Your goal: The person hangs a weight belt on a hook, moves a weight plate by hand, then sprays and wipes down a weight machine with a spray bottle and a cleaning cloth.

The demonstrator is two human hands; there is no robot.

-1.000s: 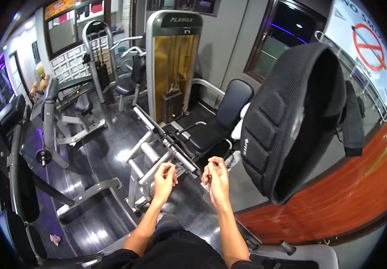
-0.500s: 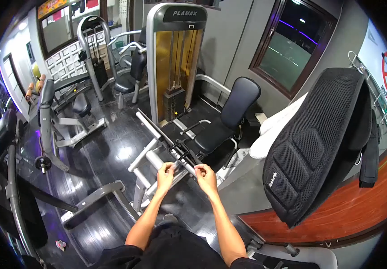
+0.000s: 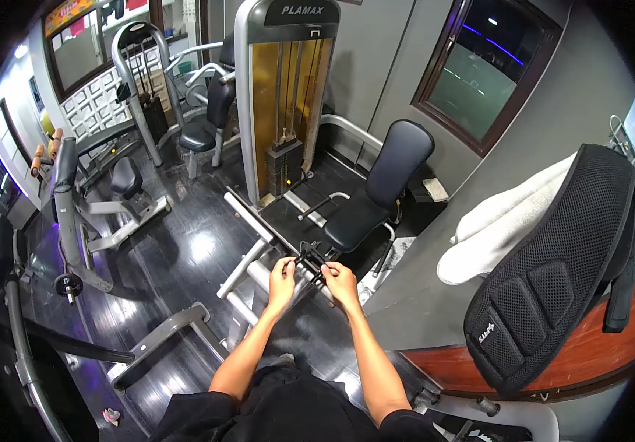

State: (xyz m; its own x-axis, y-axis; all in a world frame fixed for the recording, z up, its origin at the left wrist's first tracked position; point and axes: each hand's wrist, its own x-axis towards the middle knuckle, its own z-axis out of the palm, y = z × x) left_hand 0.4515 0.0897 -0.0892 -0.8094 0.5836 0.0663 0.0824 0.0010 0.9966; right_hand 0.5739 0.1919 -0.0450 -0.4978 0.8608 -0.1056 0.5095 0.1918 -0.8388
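Both arms reach forward over a silver machine frame (image 3: 247, 217). A small tangle of black straps or cords (image 3: 310, 254) lies at the end of its bar, between my hands. My left hand (image 3: 281, 282) has its fingers closed at the left edge of the black straps. On the other side, my right hand (image 3: 340, 284) pinches the right part of them. Fine detail at the fingertips is too small to make out.
Beyond my hands stands a PLAMAX weight stack tower (image 3: 288, 96) with a black padded seat (image 3: 354, 219). A black mesh belt (image 3: 545, 295) and a white towel (image 3: 509, 217) hang at the right. More gym machines (image 3: 140, 177) fill the left.
The view has shifted, so the belt sits farther right and lower, showing more towel. My hands have moved up closer to the black straps, with the fingers now against them.
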